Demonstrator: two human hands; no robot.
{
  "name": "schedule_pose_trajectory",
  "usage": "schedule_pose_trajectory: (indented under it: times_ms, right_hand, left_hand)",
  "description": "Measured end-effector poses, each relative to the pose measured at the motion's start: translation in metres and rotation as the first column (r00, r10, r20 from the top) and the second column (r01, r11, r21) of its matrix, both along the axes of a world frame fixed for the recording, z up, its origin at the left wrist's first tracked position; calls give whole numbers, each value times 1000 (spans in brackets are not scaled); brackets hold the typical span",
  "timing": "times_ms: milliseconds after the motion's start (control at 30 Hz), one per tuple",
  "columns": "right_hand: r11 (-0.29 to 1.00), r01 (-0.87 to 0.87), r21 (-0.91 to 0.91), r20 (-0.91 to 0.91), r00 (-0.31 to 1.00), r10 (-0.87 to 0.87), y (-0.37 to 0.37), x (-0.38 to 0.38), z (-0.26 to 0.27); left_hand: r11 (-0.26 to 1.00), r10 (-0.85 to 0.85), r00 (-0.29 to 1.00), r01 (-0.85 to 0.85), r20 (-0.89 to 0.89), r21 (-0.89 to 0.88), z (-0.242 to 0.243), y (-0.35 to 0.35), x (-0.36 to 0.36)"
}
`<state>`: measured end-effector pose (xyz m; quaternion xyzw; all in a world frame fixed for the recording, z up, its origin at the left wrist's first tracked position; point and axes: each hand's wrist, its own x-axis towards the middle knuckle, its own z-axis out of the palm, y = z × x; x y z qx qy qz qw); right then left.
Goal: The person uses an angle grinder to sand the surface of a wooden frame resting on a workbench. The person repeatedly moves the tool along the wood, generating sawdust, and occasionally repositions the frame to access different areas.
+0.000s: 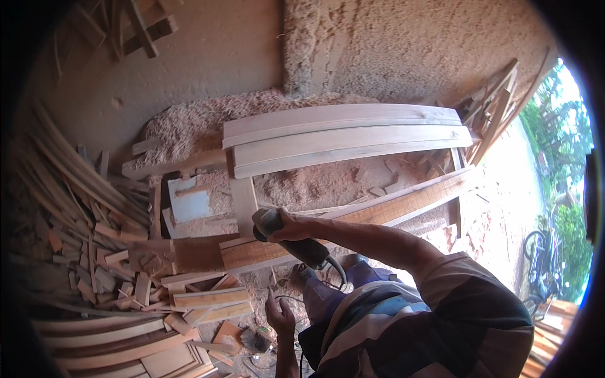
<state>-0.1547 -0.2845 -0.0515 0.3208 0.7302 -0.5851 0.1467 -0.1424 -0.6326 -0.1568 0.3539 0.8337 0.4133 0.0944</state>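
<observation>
My right hand is closed around the front of a dark corded power tool, which looks like an angle grinder. Its head is over the near plank, beside a wooden crosspiece; whether it touches the wood cannot be made out. Lower down, my left hand hangs empty with its fingers apart, near the tool's black cable. Two pale planks lie side by side across the far part of the wooden frame.
Wood shavings are heaped along the wall. Offcuts and long curved boards crowd the left side. More timber leans at the right, with a motorcycle beyond. My feet are close to the near plank.
</observation>
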Motion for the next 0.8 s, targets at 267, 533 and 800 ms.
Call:
schedule_pose_trajectory:
  times_ms: [267,533,800]
  right_hand:
    - [950,256,179,106,955,-277,100,247,42]
    - [793,517,323,143,801,-581,224,500,65]
    - [546,738,397,57,574,-817,350,701,68]
  left_hand:
    - [959,-265,958,273,-108,77,44,121,1]
    - [894,-423,854,447,-303,13,48,248,92]
    - [991,116,972,-99,204,-95,28,249,177]
